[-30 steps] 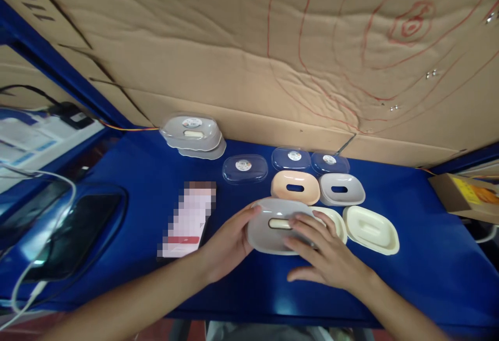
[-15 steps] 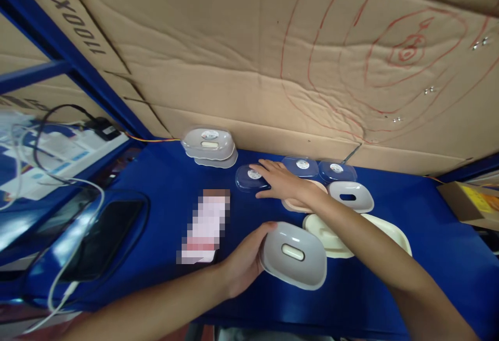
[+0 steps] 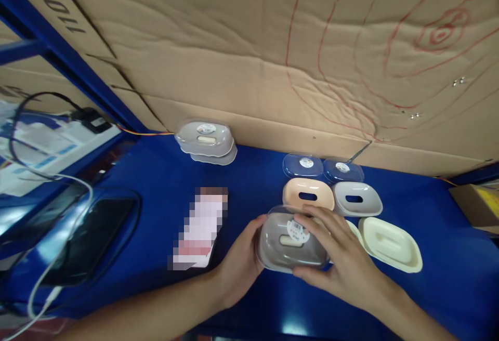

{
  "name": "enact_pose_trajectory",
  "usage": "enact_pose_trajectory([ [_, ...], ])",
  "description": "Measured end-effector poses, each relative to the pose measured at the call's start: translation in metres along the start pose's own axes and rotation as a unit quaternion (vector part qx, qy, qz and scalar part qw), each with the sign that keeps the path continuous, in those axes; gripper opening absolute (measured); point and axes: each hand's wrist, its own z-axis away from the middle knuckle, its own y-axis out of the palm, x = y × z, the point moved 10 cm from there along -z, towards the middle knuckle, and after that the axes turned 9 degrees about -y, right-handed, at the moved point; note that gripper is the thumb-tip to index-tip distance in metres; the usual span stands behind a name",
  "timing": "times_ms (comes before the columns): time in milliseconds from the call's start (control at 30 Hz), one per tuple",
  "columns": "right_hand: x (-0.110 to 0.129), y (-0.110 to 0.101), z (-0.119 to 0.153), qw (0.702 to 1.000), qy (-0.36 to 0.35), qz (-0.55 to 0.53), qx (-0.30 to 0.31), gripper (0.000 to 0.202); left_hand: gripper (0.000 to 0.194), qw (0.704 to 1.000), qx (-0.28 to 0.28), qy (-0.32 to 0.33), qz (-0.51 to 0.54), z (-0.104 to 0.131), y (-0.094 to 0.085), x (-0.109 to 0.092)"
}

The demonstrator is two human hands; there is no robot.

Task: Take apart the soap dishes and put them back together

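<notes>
- Cardboard wall [image 3: 249, 44] carries partly cut-off black print, "100" legible, and red hand-drawn rings.
- Round white stickers sit on the clear lids [image 3: 303, 165]; their text is too small to read.
- Grey soap box [image 3: 290, 239], oval, with a slotted insert under a clear stickered lid, rests on the blue table [image 3: 156, 185] near its front edge.
- Left hand [image 3: 237, 265] grips its left end; right hand [image 3: 339, 258] clasps its lid and right side.

Bare blue tabletop [image 3: 253, 182] lies open at the frame's centre. Peach oval tray [image 3: 307, 194], grey oval tray [image 3: 357, 198] and cream oval dish [image 3: 391, 243] crowd the right.
</notes>
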Motion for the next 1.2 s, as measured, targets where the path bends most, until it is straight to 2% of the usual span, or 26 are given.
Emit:
enact_pose_trajectory([
  [133,0.003,0.011,0.009,1.000,-0.018,0.009,-0.010,0.078,0.045,0.999,0.039,0.009,0.002,0.002,0.011,0.002],
  [300,0.002,0.013,0.018,0.999,-0.045,-0.001,-0.011,0.083,0.042,0.999,-0.005,0.007,-0.031,0.001,-0.001,0.000],
  [433,0.001,0.015,0.020,0.998,-0.056,0.000,-0.004,0.083,0.047,0.998,-0.006,0.012,-0.054,0.001,-0.004,-0.002],
  [633,0.000,0.024,0.019,0.996,-0.076,-0.044,0.014,0.087,0.069,0.990,0.084,0.037,-0.108,0.002,0.012,0.001],
  [767,0.005,0.017,0.021,0.994,-0.104,-0.031,-0.028,0.089,0.061,0.992,0.083,0.036,-0.092,0.003,0.011,0.000],
  [967,0.009,0.008,0.022,0.992,-0.104,-0.019,-0.063,0.095,0.065,0.993,0.071,0.038,-0.090,0.014,0.015,-0.009],
  [1133,0.016,0.001,0.024,0.987,-0.120,0.007,-0.105,0.100,0.056,0.996,0.044,0.014,-0.079,0.014,0.014,-0.009],
  [1200,0.017,0.001,0.024,0.988,-0.119,0.019,-0.101,0.101,0.051,0.996,0.035,0.015,-0.076,0.012,0.013,-0.011],
])
